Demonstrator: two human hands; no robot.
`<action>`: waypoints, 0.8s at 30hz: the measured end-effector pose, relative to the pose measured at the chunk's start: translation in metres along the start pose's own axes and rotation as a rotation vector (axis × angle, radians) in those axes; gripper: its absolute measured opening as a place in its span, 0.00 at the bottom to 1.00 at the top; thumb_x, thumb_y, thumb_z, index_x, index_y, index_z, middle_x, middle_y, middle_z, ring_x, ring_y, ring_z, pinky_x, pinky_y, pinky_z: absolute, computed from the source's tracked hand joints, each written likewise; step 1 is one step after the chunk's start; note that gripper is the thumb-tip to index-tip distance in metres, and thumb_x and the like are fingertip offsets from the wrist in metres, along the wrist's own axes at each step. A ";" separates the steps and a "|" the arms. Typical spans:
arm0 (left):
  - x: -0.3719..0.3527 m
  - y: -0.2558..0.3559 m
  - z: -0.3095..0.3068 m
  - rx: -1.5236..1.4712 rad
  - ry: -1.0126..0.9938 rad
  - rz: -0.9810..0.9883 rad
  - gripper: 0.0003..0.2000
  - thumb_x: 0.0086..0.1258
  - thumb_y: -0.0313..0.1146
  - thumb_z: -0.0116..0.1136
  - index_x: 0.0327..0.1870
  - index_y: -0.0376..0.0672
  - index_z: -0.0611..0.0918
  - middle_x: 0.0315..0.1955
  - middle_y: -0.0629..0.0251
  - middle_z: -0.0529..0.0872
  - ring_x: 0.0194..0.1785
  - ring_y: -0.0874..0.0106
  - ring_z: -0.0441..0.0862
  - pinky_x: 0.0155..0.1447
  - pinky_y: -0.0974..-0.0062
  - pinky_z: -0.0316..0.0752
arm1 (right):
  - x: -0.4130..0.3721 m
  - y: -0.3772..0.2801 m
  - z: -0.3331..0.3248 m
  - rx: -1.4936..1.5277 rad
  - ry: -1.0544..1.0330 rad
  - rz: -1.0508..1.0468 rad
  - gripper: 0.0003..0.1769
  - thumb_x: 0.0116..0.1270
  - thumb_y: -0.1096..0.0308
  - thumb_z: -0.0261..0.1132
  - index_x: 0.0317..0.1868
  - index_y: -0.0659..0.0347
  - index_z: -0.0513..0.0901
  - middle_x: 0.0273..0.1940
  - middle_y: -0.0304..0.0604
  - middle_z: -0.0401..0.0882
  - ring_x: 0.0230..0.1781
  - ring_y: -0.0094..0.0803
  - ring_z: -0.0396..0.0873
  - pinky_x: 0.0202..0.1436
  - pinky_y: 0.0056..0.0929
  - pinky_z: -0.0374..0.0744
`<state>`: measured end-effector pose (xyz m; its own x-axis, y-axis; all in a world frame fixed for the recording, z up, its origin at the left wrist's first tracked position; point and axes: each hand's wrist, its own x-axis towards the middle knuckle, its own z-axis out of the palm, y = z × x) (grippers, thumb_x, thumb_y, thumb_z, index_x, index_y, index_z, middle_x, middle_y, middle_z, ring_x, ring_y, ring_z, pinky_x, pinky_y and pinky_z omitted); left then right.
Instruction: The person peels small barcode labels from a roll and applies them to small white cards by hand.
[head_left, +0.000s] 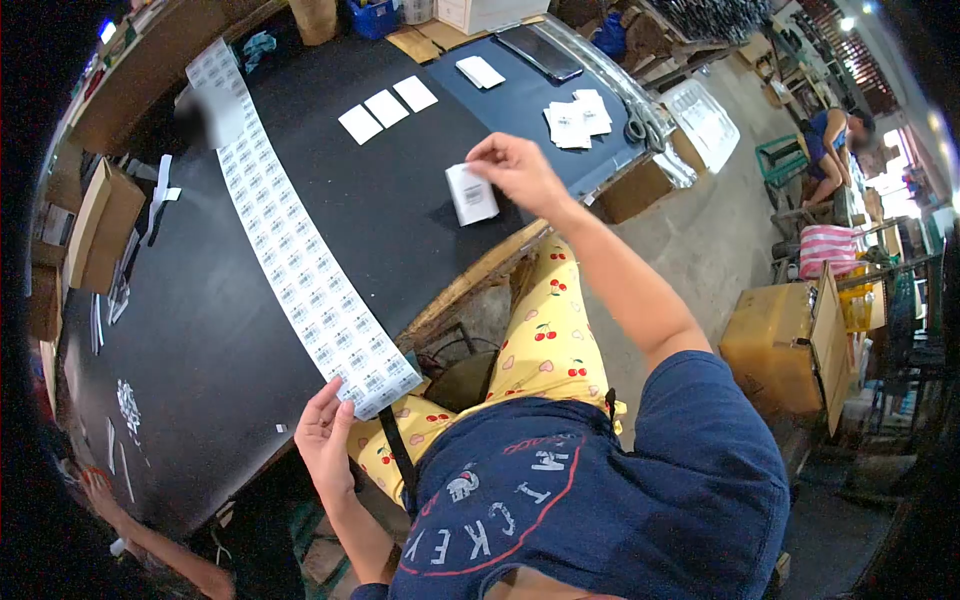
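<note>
My left hand pinches the near end of a long strip of barcode labels, which runs across the black tabletop to the far left. Between the fingertips of my right hand is a small white card with a barcode label on its face, at the table's near edge. Beyond it, three blank white cards lie in a row. A small stack of white cards sits further back. To the right is a loose pile of labelled cards.
A phone and scissors lie at the table's right side. Paper scraps and a cardboard box are on the left. Another person's hand rests at the lower-left edge. A large carton stands on the floor at right.
</note>
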<state>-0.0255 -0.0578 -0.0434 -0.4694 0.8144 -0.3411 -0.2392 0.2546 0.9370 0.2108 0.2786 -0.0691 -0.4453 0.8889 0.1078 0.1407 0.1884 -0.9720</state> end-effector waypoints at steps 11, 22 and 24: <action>-0.006 -0.004 0.012 0.030 0.089 0.053 0.18 0.64 0.18 0.59 0.56 0.28 0.76 0.45 0.56 0.84 0.47 0.74 0.81 0.51 0.79 0.75 | 0.048 0.005 -0.144 -0.328 0.271 0.098 0.24 0.58 0.59 0.73 0.51 0.64 0.81 0.38 0.42 0.84 0.37 0.27 0.81 0.41 0.27 0.79; 0.008 0.009 0.024 0.039 -0.231 0.017 0.30 0.58 0.11 0.52 0.66 0.28 0.66 0.61 0.47 0.72 0.62 0.62 0.74 0.66 0.67 0.68 | -0.081 -0.037 0.060 0.093 -0.001 -0.383 0.37 0.51 0.66 0.75 0.62 0.62 0.71 0.51 0.48 0.73 0.43 0.35 0.75 0.45 0.32 0.77; 0.014 0.006 0.017 0.051 -0.221 0.024 0.31 0.57 0.11 0.53 0.66 0.28 0.66 0.62 0.47 0.72 0.63 0.61 0.74 0.68 0.65 0.67 | -0.110 -0.045 0.080 0.135 -0.110 -0.207 0.34 0.57 0.69 0.72 0.64 0.58 0.71 0.54 0.45 0.73 0.48 0.33 0.75 0.51 0.32 0.76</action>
<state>-0.0190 -0.0360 -0.0412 -0.2755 0.9135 -0.2994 -0.1845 0.2555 0.9491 0.1825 0.1390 -0.0540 -0.5466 0.7851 0.2913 -0.0790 0.2980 -0.9513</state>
